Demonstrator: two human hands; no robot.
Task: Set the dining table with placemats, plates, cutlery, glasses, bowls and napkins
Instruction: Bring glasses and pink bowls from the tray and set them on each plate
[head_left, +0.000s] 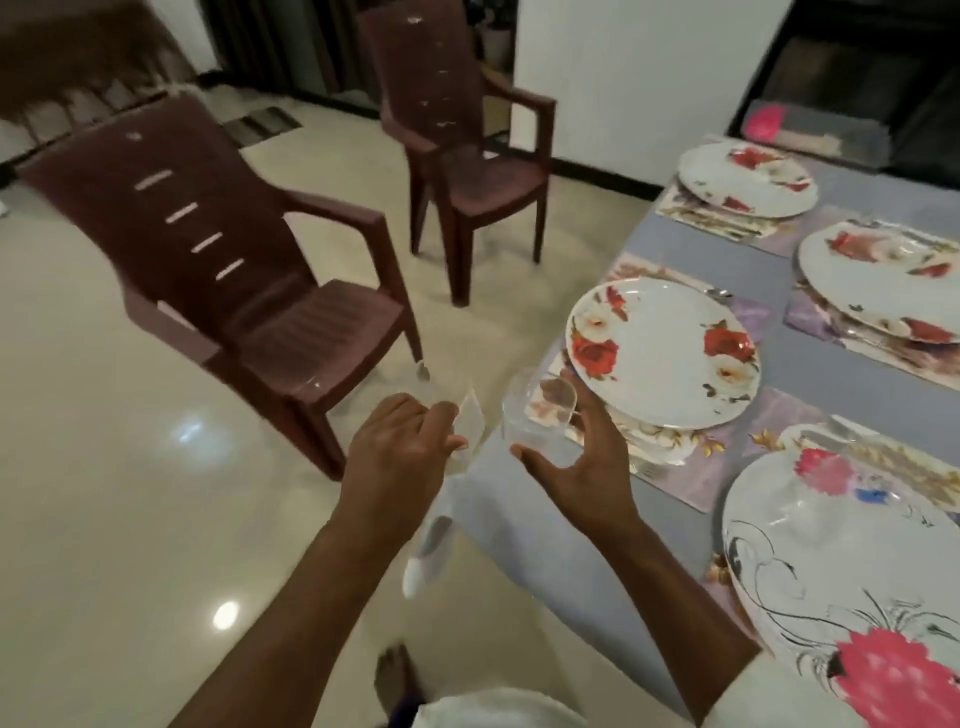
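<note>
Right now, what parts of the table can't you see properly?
Head view only:
- Glass in left hand: clear and motion-blurred, its shape is hard to trace.
- Nearest plate: cut off by the right and bottom edges.
- Cutlery beside the rose plate: mostly hidden under its rim.
- Far end of the table: blurred.

Two brown plastic armchairs (228, 249) (462, 156) stand on a glossy cream tiled floor (104, 493), with a white wall (639, 78) far right.

Each hand grips a clear glass: the left hand (400, 441) holds one (467, 415) tilted (badly blurred), the right hand (576, 457) another (535, 410) beside a floral plate (670, 358), seemingly over the table (727, 249) edge.
</note>
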